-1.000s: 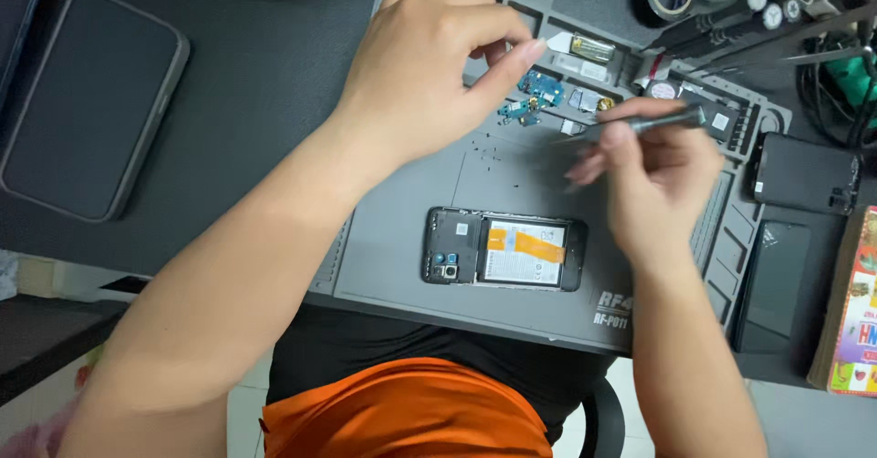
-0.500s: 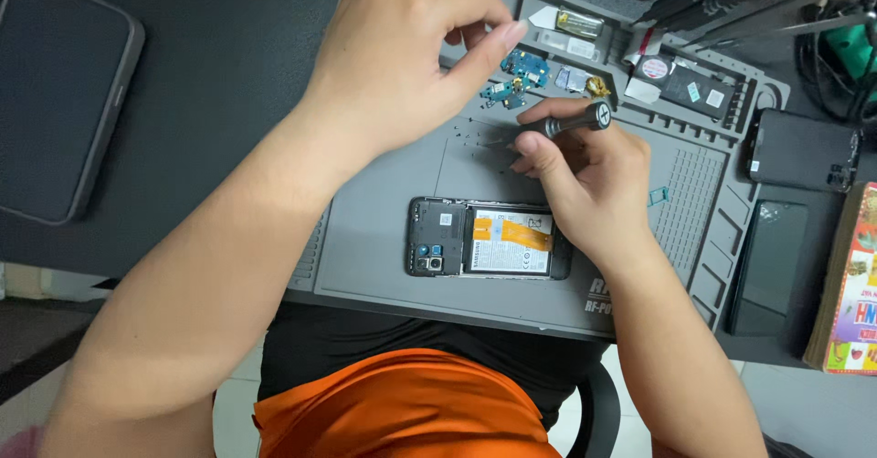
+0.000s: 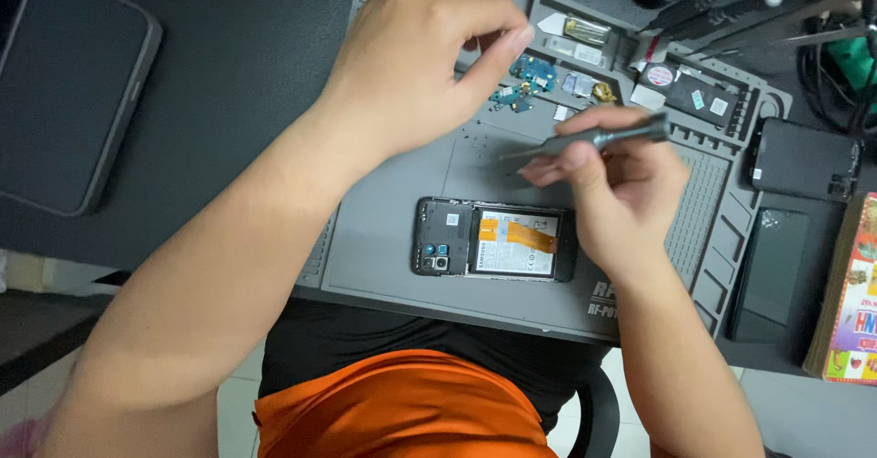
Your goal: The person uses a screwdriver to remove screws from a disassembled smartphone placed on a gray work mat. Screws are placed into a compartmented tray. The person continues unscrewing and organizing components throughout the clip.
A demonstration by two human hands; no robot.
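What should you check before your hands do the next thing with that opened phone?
1. Opened phone lies flat on the grey mat: ok.
2. Right hand grips the screwdriver: ok.
3. Screwdriver tip is over the mat, off the phone: ok.
4. Left hand pinches something small: cannot tell.
5. Small circuit boards sit in the mat's trays: ok.
6. Loose screws accounted for: cannot tell.

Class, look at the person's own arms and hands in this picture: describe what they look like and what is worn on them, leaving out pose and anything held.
Both forearms are bare, with no sleeves reaching them. The left hand and right hand wear no gloves, and no rings, watch or wristband show. The fingernails look short and unpainted.
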